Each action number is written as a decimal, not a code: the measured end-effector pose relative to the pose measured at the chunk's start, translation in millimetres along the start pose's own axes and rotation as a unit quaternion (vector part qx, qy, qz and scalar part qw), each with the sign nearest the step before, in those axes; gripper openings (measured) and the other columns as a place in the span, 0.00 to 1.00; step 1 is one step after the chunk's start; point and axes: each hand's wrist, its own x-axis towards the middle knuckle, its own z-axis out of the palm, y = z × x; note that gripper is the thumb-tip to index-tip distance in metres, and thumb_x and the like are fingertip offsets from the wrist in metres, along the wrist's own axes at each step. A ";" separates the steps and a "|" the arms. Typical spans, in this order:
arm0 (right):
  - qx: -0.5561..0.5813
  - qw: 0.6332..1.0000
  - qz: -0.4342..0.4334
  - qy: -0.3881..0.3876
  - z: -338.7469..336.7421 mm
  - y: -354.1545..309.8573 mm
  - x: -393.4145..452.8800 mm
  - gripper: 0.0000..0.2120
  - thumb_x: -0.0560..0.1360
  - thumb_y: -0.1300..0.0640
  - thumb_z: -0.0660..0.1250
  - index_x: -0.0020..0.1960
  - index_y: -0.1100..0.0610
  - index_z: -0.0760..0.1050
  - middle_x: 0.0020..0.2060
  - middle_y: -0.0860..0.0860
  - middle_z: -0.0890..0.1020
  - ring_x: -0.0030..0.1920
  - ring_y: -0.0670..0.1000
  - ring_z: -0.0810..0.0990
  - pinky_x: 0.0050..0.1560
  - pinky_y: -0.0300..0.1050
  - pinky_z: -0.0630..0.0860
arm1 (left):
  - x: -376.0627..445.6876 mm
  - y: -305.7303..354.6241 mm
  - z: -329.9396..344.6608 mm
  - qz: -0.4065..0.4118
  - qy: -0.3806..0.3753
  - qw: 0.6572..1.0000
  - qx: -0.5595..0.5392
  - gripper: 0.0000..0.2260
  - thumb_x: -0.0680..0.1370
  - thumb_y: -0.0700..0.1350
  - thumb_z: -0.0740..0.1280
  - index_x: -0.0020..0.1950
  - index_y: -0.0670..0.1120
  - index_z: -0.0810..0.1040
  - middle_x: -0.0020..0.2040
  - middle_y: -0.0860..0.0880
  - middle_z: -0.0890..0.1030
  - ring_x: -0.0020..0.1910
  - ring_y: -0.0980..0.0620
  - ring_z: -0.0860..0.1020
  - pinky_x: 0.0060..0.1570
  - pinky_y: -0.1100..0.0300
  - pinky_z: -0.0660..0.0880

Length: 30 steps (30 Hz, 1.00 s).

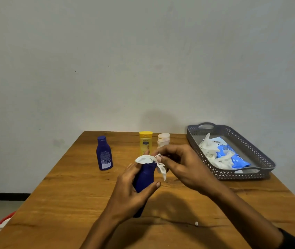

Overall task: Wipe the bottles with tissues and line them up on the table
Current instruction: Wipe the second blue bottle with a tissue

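left hand [134, 187] grips blue bottle [145, 178] upright; right hand [177, 164] pinches tissue [152, 161] on its cap.

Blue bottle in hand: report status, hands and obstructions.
Left hand grips blue bottle. Right hand pinches tissue over its top. Three bottles standing at the far edge. Nothing in the way.

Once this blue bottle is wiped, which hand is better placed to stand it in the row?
Left hand: it already grips the blue bottle. The right hand is pinching the tissue.
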 end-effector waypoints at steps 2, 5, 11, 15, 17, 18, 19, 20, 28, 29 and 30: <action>0.020 1.000 0.013 -0.006 2.2 10.7 -2.2 0.06 0.79 0.60 0.68 0.53 0.54 0.83 0.44 0.49 0.85 0.45 0.47 0.84 0.44 0.47 0.81 | 4.1 -8.7 1.1 -0.002 0.013 1.000 -0.010 0.26 0.71 0.54 0.75 0.66 0.61 0.70 0.63 0.61 0.77 0.58 0.56 0.78 0.52 0.64 0.78; 0.003 0.998 0.032 -0.047 6.4 23.2 -8.4 0.06 0.77 0.59 0.70 0.53 0.52 0.83 0.45 0.49 0.86 0.46 0.48 0.85 0.47 0.51 0.83 | 13.5 -28.0 -1.3 -0.028 0.066 0.997 -0.004 0.28 0.70 0.43 0.78 0.64 0.58 0.69 0.54 0.53 0.80 0.50 0.59 0.80 0.46 0.66 0.77; 0.019 0.996 0.075 -0.041 13.0 48.2 -14.5 0.06 0.78 0.59 0.70 0.53 0.52 0.84 0.45 0.48 0.86 0.44 0.48 0.85 0.46 0.49 0.83 | 50.7 -68.8 -10.8 -0.062 0.126 0.990 0.022 0.29 0.67 0.45 0.79 0.63 0.47 0.69 0.50 0.51 0.80 0.47 0.58 0.80 0.45 0.66 0.78; 0.015 0.992 0.111 -0.055 19.1 64.6 -15.8 0.07 0.77 0.58 0.70 0.53 0.50 0.84 0.45 0.45 0.87 0.44 0.45 0.85 0.45 0.44 0.82 | 73.7 -94.7 -18.0 -0.092 0.135 0.987 0.002 0.29 0.67 0.45 0.78 0.63 0.48 0.68 0.53 0.47 0.80 0.50 0.53 0.81 0.48 0.61 0.79; 0.013 0.991 0.121 -0.060 20.4 70.7 -15.5 0.07 0.77 0.58 0.71 0.52 0.49 0.84 0.45 0.44 0.87 0.44 0.45 0.84 0.44 0.41 0.81 | 81.3 -109.8 -19.0 -0.116 0.138 0.984 -0.006 0.30 0.66 0.45 0.79 0.63 0.49 0.69 0.55 0.46 0.80 0.53 0.49 0.81 0.52 0.52 0.80; 0.012 0.990 0.127 -0.061 20.9 72.8 -15.5 0.07 0.77 0.58 0.71 0.52 0.49 0.84 0.46 0.44 0.86 0.45 0.44 0.84 0.44 0.40 0.80 | 84.0 -116.9 -18.4 -0.129 0.138 0.982 -0.011 0.30 0.66 0.44 0.79 0.63 0.51 0.69 0.56 0.47 0.80 0.55 0.48 0.80 0.54 0.48 0.80; 0.012 0.989 0.132 -0.062 21.5 73.9 -15.7 0.07 0.77 0.58 0.71 0.52 0.48 0.84 0.46 0.43 0.86 0.45 0.43 0.84 0.44 0.39 0.80 | 86.1 -122.3 -17.7 -0.141 0.137 0.980 -0.015 0.30 0.66 0.44 0.80 0.63 0.53 0.69 0.57 0.47 0.80 0.56 0.48 0.80 0.55 0.46 0.80; 0.013 0.989 0.135 -0.065 22.4 75.7 -15.7 0.07 0.77 0.58 0.71 0.51 0.48 0.84 0.46 0.43 0.86 0.45 0.43 0.84 0.44 0.39 0.80 | 87.7 -126.4 -16.4 -0.149 0.136 0.979 -0.021 0.30 0.66 0.44 0.80 0.63 0.55 0.69 0.57 0.48 0.79 0.57 0.47 0.79 0.55 0.44 0.80; 0.029 0.985 0.153 -0.073 25.4 85.0 -13.5 0.07 0.77 0.57 0.71 0.50 0.47 0.84 0.47 0.43 0.86 0.48 0.45 0.84 0.50 0.49 0.82 | 96.9 -138.6 -6.5 -0.140 0.124 0.982 0.018 0.30 0.68 0.42 0.79 0.64 0.53 0.68 0.60 0.46 0.77 0.58 0.49 0.78 0.50 0.61 0.76; 0.032 0.985 0.155 -0.075 25.5 85.4 -13.6 0.07 0.77 0.57 0.71 0.50 0.47 0.84 0.47 0.44 0.86 0.48 0.45 0.84 0.51 0.49 0.82 | 97.3 -139.2 -5.7 -0.143 0.123 0.982 0.021 0.30 0.67 0.42 0.79 0.64 0.52 0.68 0.61 0.46 0.77 0.59 0.50 0.77 0.50 0.62 0.76; 0.034 0.984 0.156 -0.077 25.7 85.8 -13.9 0.07 0.77 0.57 0.71 0.50 0.47 0.84 0.48 0.44 0.86 0.48 0.45 0.84 0.51 0.50 0.82 | 97.0 -139.7 -5.1 -0.146 0.123 0.981 0.026 0.31 0.67 0.42 0.79 0.65 0.51 0.68 0.62 0.46 0.77 0.60 0.50 0.77 0.51 0.62 0.76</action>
